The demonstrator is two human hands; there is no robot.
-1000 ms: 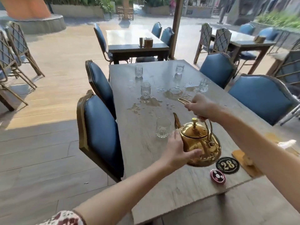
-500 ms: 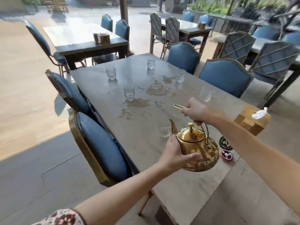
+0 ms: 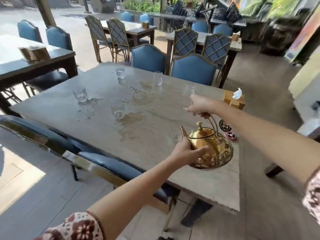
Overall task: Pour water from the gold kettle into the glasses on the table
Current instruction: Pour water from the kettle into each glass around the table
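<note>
Gold kettle (image 3: 212, 149) in both hands, beside blurred glass (image 3: 176, 136).

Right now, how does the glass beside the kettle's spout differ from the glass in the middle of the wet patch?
The glass by the spout stands on dry tabletop, partly hidden behind the gold kettle; the middle glass stands in the open at the edge of a puddle. Both are small, clear and upright.

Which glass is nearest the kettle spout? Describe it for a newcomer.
Start at the gold kettle, held by both hands at the table's near end. The glass stands just behind its spout, alone, apart from the wet cluster farther up.
</note>
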